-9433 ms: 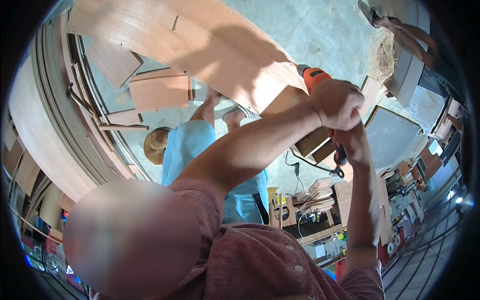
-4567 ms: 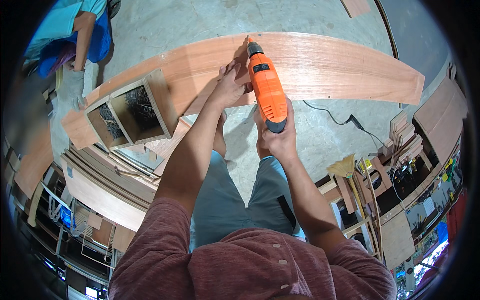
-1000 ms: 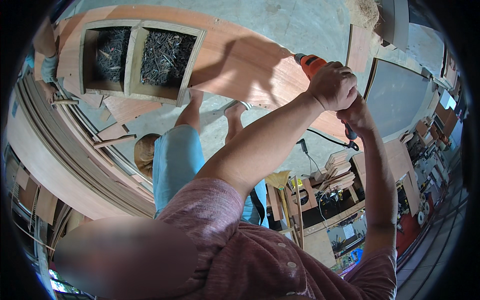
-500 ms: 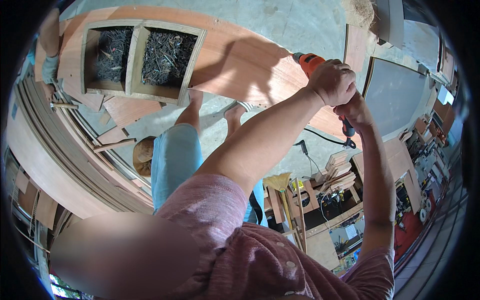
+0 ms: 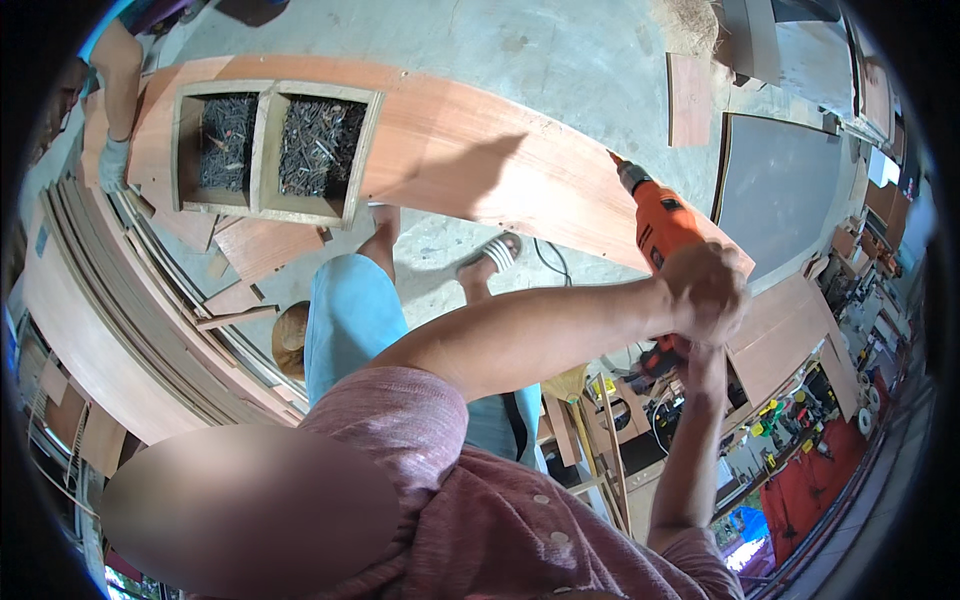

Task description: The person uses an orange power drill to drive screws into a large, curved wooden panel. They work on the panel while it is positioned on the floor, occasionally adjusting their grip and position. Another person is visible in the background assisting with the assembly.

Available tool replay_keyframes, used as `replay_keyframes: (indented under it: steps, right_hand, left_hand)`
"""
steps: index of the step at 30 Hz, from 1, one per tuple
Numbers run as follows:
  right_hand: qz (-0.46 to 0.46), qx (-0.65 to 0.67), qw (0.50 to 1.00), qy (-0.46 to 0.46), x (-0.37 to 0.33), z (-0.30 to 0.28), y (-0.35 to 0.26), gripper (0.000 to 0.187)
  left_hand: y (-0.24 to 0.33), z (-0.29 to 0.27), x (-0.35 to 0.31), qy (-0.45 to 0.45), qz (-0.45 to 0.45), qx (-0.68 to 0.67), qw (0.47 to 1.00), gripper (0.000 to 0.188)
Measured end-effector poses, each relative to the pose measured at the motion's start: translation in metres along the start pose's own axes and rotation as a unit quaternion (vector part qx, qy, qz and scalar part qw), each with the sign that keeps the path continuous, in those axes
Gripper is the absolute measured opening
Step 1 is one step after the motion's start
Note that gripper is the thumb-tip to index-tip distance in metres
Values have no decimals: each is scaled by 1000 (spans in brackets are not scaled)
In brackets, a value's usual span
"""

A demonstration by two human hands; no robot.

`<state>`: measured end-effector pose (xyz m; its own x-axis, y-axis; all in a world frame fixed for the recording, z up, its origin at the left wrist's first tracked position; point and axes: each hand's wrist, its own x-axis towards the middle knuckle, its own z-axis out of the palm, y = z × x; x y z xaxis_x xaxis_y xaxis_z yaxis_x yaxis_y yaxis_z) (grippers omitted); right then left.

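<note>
Left hand [image 5: 708, 292] clasps orange drill [image 5: 668, 220], partly hiding right hand [image 5: 702, 356] wrapped round its handle. Long axis points far-left

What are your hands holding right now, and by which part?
An orange drill: the left hand clasps the rear of its body; the right hand, partly hidden, seems wrapped around its handle.

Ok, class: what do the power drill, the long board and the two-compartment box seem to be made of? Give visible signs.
Power drill: probably plastic housing, uniformly orange, with dark vent slots; its grey chuck looks metallic.
Long board: wood or veneer, smooth, with reddish-brown lengthwise grain; any varnish is unclear.
Two-compartment box: likely unpainted wood or plywood, with dull, pale-brown edges.
</note>
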<state>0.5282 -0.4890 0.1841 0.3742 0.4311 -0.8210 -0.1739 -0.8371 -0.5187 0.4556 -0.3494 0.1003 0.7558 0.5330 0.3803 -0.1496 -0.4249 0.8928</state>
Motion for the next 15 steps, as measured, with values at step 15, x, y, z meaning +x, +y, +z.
replay_keyframes:
  steps: [15]
  right_hand:
    - [77,344,933,68,-59,-69,227,54]
  left_hand:
    - [83,230,-32,-403,46,33,913,23]
